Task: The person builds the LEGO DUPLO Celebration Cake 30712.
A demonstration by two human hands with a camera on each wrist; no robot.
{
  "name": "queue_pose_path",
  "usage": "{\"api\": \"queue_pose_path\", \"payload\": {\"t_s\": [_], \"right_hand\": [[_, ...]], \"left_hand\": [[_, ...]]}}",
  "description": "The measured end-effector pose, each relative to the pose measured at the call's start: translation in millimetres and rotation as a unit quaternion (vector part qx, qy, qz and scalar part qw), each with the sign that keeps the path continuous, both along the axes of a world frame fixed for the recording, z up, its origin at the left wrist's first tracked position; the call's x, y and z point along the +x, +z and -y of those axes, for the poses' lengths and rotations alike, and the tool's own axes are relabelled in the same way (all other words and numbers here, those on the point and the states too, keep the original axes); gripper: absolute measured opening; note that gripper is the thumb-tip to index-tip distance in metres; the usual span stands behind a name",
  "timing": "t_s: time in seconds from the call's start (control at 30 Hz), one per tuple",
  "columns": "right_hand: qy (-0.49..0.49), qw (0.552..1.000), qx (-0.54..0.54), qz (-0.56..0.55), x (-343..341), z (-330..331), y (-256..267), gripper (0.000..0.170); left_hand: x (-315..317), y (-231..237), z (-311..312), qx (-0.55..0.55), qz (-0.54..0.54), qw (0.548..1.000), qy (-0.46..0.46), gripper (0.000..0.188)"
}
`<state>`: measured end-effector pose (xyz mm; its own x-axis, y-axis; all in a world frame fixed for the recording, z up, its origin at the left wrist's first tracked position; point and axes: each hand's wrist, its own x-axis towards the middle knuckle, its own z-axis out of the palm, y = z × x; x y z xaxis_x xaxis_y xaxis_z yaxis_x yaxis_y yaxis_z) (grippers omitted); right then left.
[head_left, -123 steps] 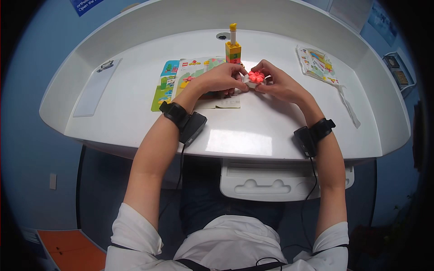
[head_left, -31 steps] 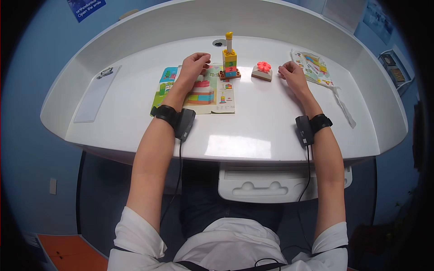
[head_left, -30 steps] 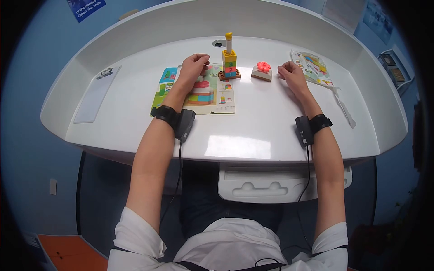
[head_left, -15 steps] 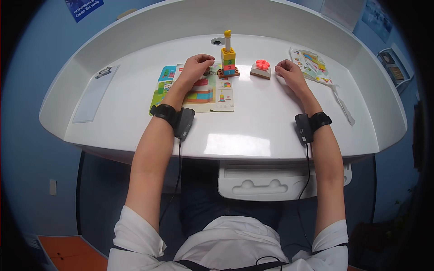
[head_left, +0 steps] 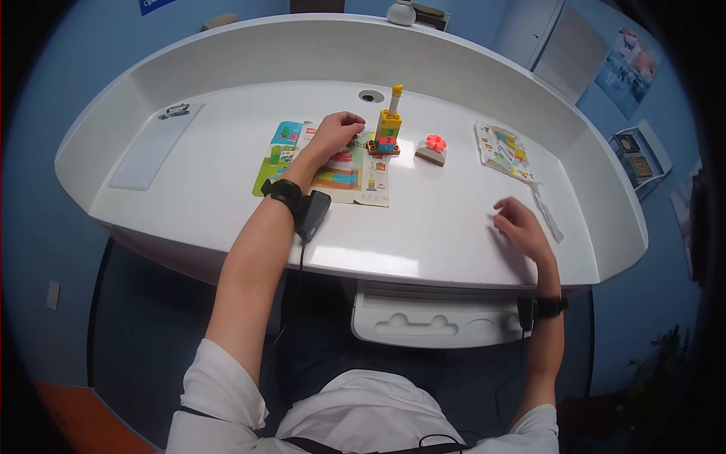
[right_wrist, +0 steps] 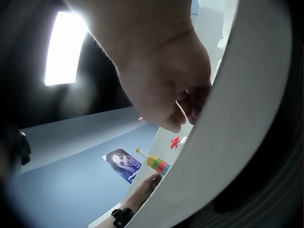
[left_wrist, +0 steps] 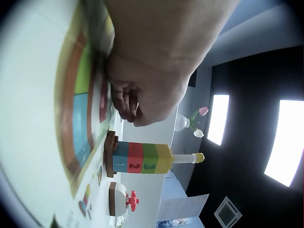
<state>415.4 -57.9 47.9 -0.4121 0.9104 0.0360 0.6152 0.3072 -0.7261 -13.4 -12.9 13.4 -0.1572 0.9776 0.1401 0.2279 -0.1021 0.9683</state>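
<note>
My left hand (head_left: pixel 338 134) rests over the printed toy-brick booklet (head_left: pixel 368 195), fingers loosely curled and holding nothing. Just right of its fingertips stands a toy-brick tower (head_left: pixel 388 134). Its brown base carries blue, red and green bricks numbered 1, 2 and 3, then a yellow brick and a white candle with a yellow flame. A small white-and-brown brick cake (head_left: pixel 431 153) topped with a red flower brick (head_left: pixel 436 142) sits apart to the tower's right. Nearer the front right, my right hand (head_left: pixel 523 231) hovers low over the table, loosely bent and holding nothing.
A crumpled plastic bag (head_left: pixel 505 153) lies at the right, its torn strip trailing forward. At the far left is a white clipboard (head_left: pixel 157 151). A raised rim (head_left: pixel 302 49) curves round the back of the table. A cable hole (head_left: pixel 370 96) lies behind the tower.
Both hands held the flower-topped bricks first; these now stand on the table. Lately my right hand has drawn back toward the front edge, while the left stays by the tower. The head view has shifted.
</note>
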Motion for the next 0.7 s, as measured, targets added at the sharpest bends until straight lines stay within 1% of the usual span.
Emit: {"api": "queue_pose_path", "payload": {"t_s": [0.03, 0.1, 0.17, 0.23, 0.3, 0.33, 0.4, 0.43, 0.5, 0.53, 0.6, 0.63, 0.67, 0.7], "right_hand": [[-0.012, 1.0, 0.016, -0.019, 9, 24, -7, 0.017], [-0.01, 0.994, 0.084, -0.064, 25, 69, -29, 0.012], [-0.024, 0.974, 0.223, -0.031, 32, 110, -46, 0.011], [-0.029, 0.956, 0.29, 0.008, 38, 141, -65, 0.012], [0.027, 0.961, 0.272, 0.039, 40, 164, -92, 0.017], [0.028, 0.961, 0.272, 0.038, 35, 167, -102, 0.017], [-0.014, 0.931, 0.358, 0.076, 25, 170, -113, 0.025], [-0.011, 0.93, 0.359, 0.075, 24, 166, -109, 0.025], [-0.017, 0.955, 0.219, 0.202, 17, 160, -88, 0.035], [-0.018, 0.955, 0.217, 0.203, 19, 155, -92, 0.035], [0.009, 0.903, 0.3, 0.307, 24, 140, -100, 0.044], [0.008, 0.904, 0.299, 0.306, 23, 133, -98, 0.044], [-0.004, 0.939, 0.172, 0.297, 18, 123, -92, 0.045], [-0.017, 0.958, 0.041, 0.284, 16, 118, -89, 0.046]], "left_hand": [[0, 0, 0, 0.005, -0.005, 1.0, -0.003, 0.028], [0, 0, 1, 0.014, -0.005, 1.0, -0.002, 0.028], [1, 0, 0, 0.016, -0.017, 1.0, 0.004, 0.028], [-1, -4, -3, 0.018, -0.026, 1.0, -0.001, 0.028], [-1, -4, -4, 0.015, -0.04, 0.999, -0.007, 0.028], [0, -3, -3, 0.01, -0.036, 0.999, -0.004, 0.028], [-1, -5, -3, 0.004, -0.034, 0.999, 0.001, 0.028], [-2, -5, -4, 0.016, -0.039, 0.999, -0.004, 0.028], [-3, -4, -2, 0.025, -0.044, 0.999, -0.008, 0.028], [-2, -5, -2, 0.014, -0.042, 0.999, -0.003, 0.028], [0, -3, 0, 0.002, -0.041, 0.999, 0.001, 0.029], [0, -1, 1, 0.003, -0.047, 0.999, 0.001, 0.029], [0, -1, 1, 0.005, -0.054, 0.999, 0.003, 0.029], [0, -1, 0, 0.005, -0.055, 0.998, 0.003, 0.029]]}}
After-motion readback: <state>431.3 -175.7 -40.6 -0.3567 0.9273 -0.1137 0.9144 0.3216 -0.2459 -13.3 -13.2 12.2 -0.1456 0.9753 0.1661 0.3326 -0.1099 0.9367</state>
